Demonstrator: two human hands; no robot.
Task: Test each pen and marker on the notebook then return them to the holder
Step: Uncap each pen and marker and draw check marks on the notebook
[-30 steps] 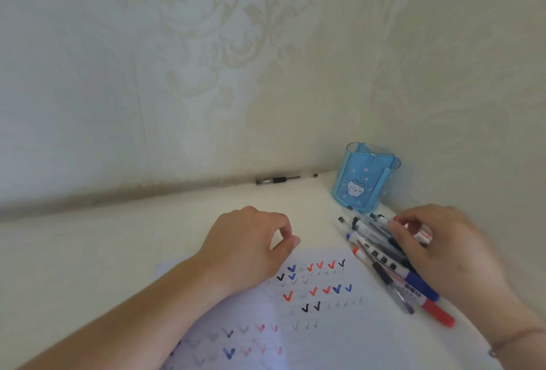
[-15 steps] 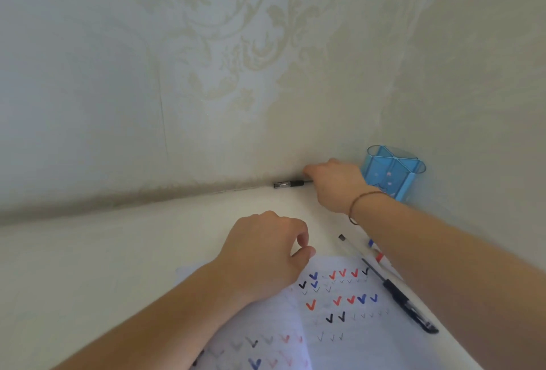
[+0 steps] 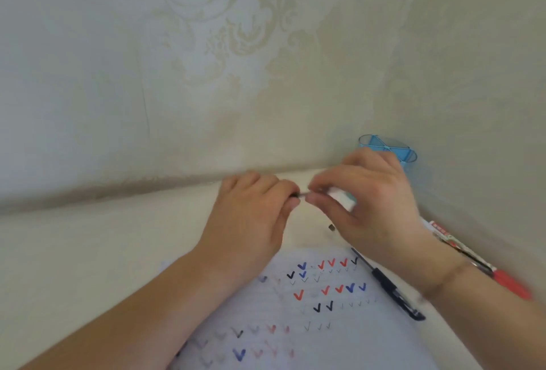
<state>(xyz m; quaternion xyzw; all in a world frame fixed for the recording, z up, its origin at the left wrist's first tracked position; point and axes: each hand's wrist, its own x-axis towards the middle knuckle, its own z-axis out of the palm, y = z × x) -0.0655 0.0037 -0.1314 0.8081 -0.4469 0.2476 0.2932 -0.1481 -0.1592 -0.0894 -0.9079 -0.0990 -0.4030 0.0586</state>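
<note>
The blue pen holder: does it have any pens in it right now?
It looks empty: the blue holder shows only bare dividers at its rim, nothing sticking out.

Translucent blue plastic pen holder (image 3: 409, 154) just behind the right hand (image 3: 372, 207), red-capped white marker (image 3: 478, 260) beside its wrist, black ballpoint pen (image 3: 390, 287) below it, white lined notebook page (image 3: 339, 337) patterned with red, blue, black ticks, cream damask-patterned wallpaper (image 3: 236, 30), cream tabletop (image 3: 88, 251)

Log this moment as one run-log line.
left hand: grips pen | right hand: pinches pen | holder: behind right hand | notebook: check marks
</note>
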